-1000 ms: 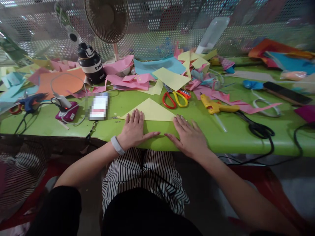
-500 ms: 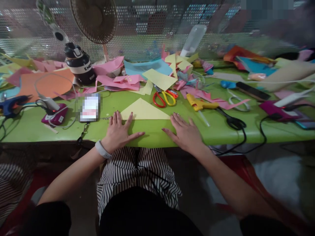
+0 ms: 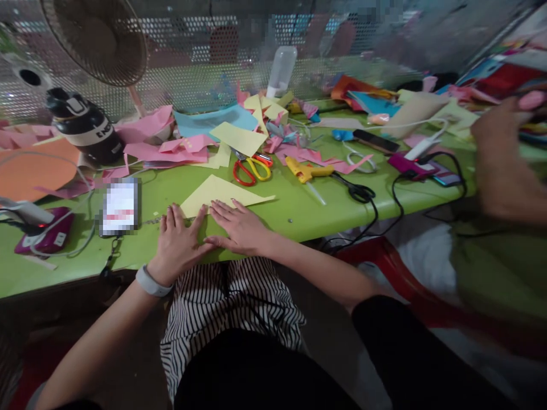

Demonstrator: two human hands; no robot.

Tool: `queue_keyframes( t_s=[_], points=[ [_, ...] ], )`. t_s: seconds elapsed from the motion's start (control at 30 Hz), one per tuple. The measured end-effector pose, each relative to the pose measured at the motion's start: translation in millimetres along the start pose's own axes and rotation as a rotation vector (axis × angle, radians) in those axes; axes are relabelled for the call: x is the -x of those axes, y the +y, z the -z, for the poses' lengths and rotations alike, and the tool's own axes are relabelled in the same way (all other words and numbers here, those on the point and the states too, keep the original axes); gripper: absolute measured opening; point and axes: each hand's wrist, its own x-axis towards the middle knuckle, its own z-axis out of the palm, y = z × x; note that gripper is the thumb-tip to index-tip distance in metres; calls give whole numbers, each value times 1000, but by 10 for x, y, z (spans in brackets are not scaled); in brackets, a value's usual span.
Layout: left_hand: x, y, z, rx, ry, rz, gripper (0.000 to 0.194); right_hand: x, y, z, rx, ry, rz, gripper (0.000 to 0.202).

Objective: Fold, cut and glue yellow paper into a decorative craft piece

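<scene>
A pale yellow sheet of paper [image 3: 217,191], folded into a triangle, lies on the green table [image 3: 273,219] in front of me. My left hand [image 3: 178,242] rests flat at its left corner, fingers spread. On the near folded edge, around the middle, lies my right hand [image 3: 239,228] with its fingers stretched out; its thumb comes close to the left thumb. The paper's right corner sticks out free and lifts slightly. Just beyond the paper are scissors [image 3: 252,171] with red and yellow handles. A yellow glue gun [image 3: 308,171] lies to the right.
A phone [image 3: 119,208] lies left of my hands, near a purple power block [image 3: 47,230]. Behind stand a black bottle [image 3: 85,128], a fan [image 3: 98,42] and paper scraps [image 3: 183,147]. Cables hang at the right, where another person's arm [image 3: 498,154] reaches in.
My right hand has slid left along the folded edge, from the right corner to the middle, near my left hand. The view has turned right, bringing another person's arm into sight.
</scene>
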Motion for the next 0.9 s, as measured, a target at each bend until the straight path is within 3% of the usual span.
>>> queue_keyframes(
  t_s=[0.27, 0.43, 0.77, 0.9],
  points=[
    [16, 26, 31, 2, 47, 20, 100, 381, 200, 12, 45, 72, -235, 95],
    [73, -97, 15, -5, 56, 4, 108, 656, 465, -19, 71, 155, -363, 94],
    [351, -368, 59, -82, 51, 76, 107, 782, 593, -68, 97, 183, -390, 89],
    [264, -366, 251, -59, 53, 23, 98, 713, 605, 79, 101, 181, -357, 85]
  ],
)
